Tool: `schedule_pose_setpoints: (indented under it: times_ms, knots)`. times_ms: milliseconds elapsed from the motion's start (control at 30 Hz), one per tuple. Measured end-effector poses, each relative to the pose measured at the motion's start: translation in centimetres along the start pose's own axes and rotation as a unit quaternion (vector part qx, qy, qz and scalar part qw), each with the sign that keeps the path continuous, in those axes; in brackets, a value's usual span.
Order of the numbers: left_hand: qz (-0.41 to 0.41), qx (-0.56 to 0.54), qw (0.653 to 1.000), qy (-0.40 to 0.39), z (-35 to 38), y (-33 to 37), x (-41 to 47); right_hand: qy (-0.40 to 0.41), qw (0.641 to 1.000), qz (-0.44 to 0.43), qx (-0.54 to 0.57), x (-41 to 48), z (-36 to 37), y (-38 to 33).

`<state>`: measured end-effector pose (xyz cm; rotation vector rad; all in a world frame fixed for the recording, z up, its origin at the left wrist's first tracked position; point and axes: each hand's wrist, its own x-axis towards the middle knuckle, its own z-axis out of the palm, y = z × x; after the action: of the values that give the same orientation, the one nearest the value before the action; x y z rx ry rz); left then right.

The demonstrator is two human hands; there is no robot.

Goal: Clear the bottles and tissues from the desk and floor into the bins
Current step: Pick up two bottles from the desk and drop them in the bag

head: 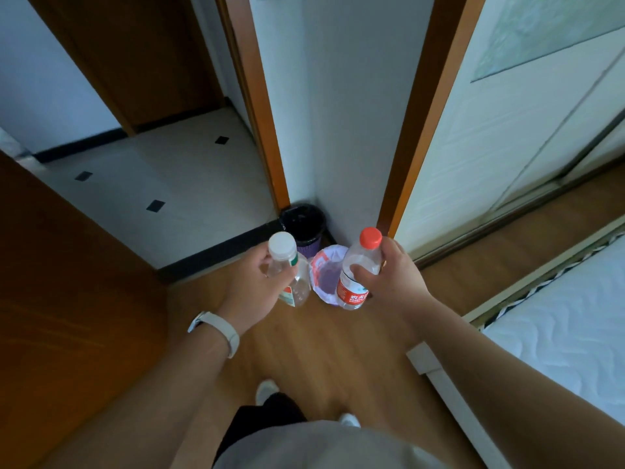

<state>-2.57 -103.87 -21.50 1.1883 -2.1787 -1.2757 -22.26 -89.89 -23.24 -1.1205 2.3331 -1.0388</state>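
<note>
1. Left hand (pixel 253 282) is clamped on a clear bottle with a white cap (pixel 301 282): fingers curl round the upper body just under the cap, and the bottle is tilted, cap toward the camera.
2. Right hand (pixel 395 275) grips a clear bottle with a red cap (pixel 362 255); the thumb presses the front above the red label, the fingers wrap behind, and the cap is up and leaning slightly right.
3. Both bottles look empty and are held in the air side by side, near each other but not touching.
4. White wristband (pixel 216 330) sits on the left wrist.
5. In view between and below the two bottles is a bin with a white liner (pixel 318 265) standing on the floor; its contents cannot be made out.
6. Just behind it, in the wall corner, stands a second bin with a black liner (pixel 304 206) and purple sides. The two bins are next to each other; contact is unclear.
7. Wood floor (pixel 321 350) runs under the arms, and the person's white shoes (pixel 267 390) show at the bottom.
8. Brown door (pixel 67 299) is at left, with pale tiled floor (pixel 169 170) beyond it.
9. White mattress (pixel 575 326) is at right, with pale sliding doors (pixel 507 130) behind it.
</note>
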Motion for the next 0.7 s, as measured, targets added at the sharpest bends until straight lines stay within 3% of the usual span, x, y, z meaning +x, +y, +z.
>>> schedule_pose_setpoints:
  times_ms: [233, 700]
  knots:
    - [0.027, -0.029, 0.998, -0.041, -0.6, -2.3, 9.5, 0.043, 0.996, 0.071, -0.024, 6.4, 2.8, 0.1]
    - [0.059, -0.048, 0.977, -0.200, -4.9, -7.1, 31.1, 0.093, 0.971, 0.213, -0.056, 19.5, 9.4, -5.0]
